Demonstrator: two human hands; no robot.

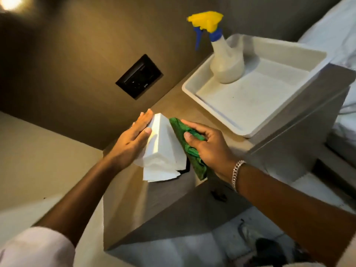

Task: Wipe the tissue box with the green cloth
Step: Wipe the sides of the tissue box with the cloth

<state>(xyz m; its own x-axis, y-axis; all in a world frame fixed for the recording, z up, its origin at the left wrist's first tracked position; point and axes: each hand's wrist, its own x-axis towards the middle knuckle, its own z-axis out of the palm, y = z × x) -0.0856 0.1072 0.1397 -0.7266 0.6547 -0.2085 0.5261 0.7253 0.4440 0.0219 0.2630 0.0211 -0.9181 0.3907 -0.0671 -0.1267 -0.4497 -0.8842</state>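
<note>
A white tissue box [163, 145] stands on the wooden bedside table [194, 110], with white tissue hanging out of its near end over the table's front edge. My left hand [133, 141] lies flat against the box's left side, fingers together, thumb on its top edge. My right hand [208, 145] presses a crumpled green cloth [185, 135] against the box's right side. The cloth runs from the box's far top corner down past my palm, and part of it is hidden under the hand.
A white rectangular tray [250, 120] sits at the back right of the table, holding a spray bottle [227, 62] with a yellow and blue trigger head. A dark socket panel [139, 76] is set in the wall behind. White bedding [335, 27] lies at the far right.
</note>
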